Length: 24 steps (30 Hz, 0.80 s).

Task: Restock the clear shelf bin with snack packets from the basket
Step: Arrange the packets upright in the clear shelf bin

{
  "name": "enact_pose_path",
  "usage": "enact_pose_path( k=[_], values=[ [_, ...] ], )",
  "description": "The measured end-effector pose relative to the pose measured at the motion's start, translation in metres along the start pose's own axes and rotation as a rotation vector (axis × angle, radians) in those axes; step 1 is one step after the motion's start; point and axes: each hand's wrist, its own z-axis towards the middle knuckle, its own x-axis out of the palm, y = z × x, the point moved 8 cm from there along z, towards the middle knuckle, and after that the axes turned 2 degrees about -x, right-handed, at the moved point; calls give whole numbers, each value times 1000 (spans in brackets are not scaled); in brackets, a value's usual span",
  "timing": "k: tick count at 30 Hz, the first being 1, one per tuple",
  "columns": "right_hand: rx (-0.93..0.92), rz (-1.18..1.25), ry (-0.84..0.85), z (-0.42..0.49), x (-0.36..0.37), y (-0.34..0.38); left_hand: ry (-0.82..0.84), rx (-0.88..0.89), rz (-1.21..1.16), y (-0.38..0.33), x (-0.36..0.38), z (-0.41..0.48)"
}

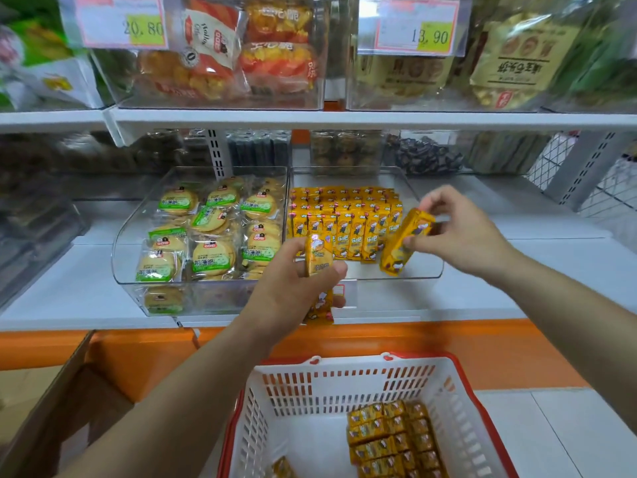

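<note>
The clear shelf bin (427, 270) on the middle shelf holds several upright rows of yellow snack packets (348, 219). My left hand (293, 291) grips a small bunch of yellow packets (319, 257) just in front of the bin's low front edge. My right hand (458, 232) pinches one yellow packet (406, 243), tilted, over the bin's front right part. Below, the white basket with a red rim (310, 388) holds several more yellow packets (393, 439) in its right half.
A second clear bin (131, 270) of green-labelled round biscuits stands directly left of the target bin. Bins with price tags (220, 98) fill the shelf above. A cardboard box (51, 408) sits at lower left, in front of an orange shelf base (448, 343).
</note>
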Motion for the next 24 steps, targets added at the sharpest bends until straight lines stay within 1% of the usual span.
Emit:
enact_pose_path(
  k=[2,4,6,12,18,24],
  values=[
    [-83,-178,-5,23,-4,3,-14,5,-12,-1,-1,2],
    [-137,-363,50,46,0,2,-37,11,-7,-2,-2,5],
    [-147,-518,103,68,7,-6,-55,10,-8,-1,-2,8],
    [-89,-683,159,117,19,-31,-71,-1,22,5,-3,20],
    [-13,-761,344,138,40,-54,-73,-22,-34,13,2,30],
    [-36,-780,346,143,47,-62,-9,-48,-75,22,6,39]
  ],
)
